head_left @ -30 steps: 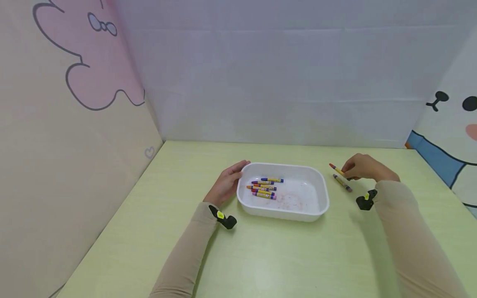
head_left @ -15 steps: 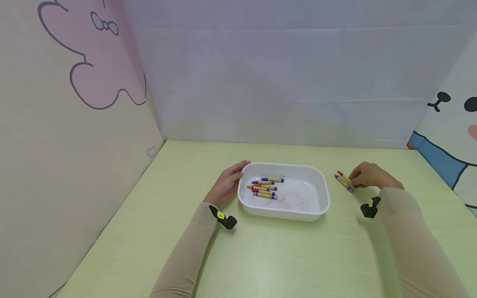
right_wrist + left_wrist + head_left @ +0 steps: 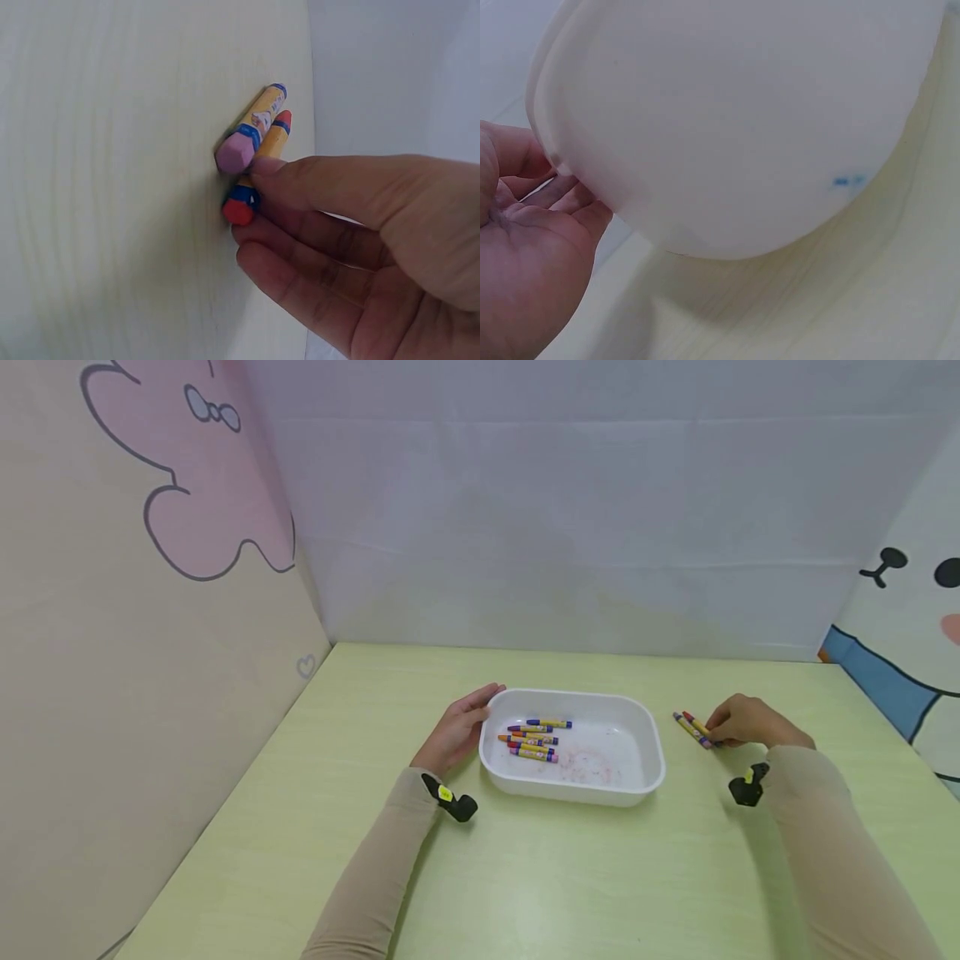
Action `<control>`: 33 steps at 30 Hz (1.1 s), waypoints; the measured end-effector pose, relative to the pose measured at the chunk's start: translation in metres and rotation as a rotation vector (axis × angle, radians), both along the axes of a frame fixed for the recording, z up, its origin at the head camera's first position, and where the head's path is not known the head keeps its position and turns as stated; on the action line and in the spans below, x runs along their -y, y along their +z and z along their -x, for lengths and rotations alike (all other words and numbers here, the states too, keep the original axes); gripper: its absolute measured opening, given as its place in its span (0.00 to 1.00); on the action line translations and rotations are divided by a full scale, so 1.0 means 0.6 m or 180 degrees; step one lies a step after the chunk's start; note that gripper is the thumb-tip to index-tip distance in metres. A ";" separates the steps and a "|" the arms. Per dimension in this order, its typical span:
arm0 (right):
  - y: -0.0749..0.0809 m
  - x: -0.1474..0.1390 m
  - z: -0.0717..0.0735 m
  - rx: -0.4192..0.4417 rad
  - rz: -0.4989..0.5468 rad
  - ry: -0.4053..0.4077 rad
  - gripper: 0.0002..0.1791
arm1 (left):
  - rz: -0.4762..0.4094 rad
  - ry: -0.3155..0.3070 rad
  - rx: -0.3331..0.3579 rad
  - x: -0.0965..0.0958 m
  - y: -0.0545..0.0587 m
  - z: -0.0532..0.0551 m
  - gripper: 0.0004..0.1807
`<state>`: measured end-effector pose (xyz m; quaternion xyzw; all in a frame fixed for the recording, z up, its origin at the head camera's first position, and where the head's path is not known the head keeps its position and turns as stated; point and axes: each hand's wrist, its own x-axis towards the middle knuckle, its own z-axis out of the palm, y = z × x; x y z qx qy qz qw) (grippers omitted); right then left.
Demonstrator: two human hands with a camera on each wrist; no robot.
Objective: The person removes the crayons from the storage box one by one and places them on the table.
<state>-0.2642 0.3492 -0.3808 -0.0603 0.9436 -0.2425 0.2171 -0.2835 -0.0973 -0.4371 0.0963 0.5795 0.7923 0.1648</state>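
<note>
On the table's right side, my right hand [image 3: 745, 722] pinches a red crayon [image 3: 696, 723] in a yellow wrapper between thumb and fingers. Close alongside lies a pinkish-purple crayon [image 3: 690, 729], its blunt end [image 3: 238, 150] facing the camera in the right wrist view. The red crayon's blunt end [image 3: 238, 211] sticks out below my thumb. My left hand [image 3: 453, 731] holds the left end of a white tray [image 3: 573, 792], thumb and fingers at its rim [image 3: 547, 135]. Inside the tray, toward its left, several crayons [image 3: 531, 741] lie roughly parallel.
The tray stands on a pale yellow-green table [image 3: 555, 877]. A white wall covering [image 3: 570, 527] rises behind the table, with printed cartoon panels on both sides. Reddish smudges [image 3: 588, 767] mark the tray floor.
My right hand has moved slightly right and toward me, bringing the red crayon down beside the pinkish-purple one. My left hand stays on the tray.
</note>
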 end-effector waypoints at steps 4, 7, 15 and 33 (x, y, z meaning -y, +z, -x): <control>-0.003 -0.001 0.003 0.0020 0.0010 0.0002 0.16 | 0.0003 0.0007 -0.0009 0.000 -0.001 0.000 0.27; -0.001 -0.001 0.004 0.0025 -0.0016 -0.0001 0.16 | 0.0001 0.0008 -0.0006 0.000 -0.001 0.001 0.28; 0.014 0.008 0.005 -0.0184 -0.0157 -0.0048 0.17 | 0.0002 -0.0018 0.0013 0.000 0.001 -0.002 0.27; 0.088 0.107 0.003 -0.0755 -0.0070 0.0227 0.19 | 0.0035 -0.0024 -0.0008 -0.004 -0.004 0.001 0.27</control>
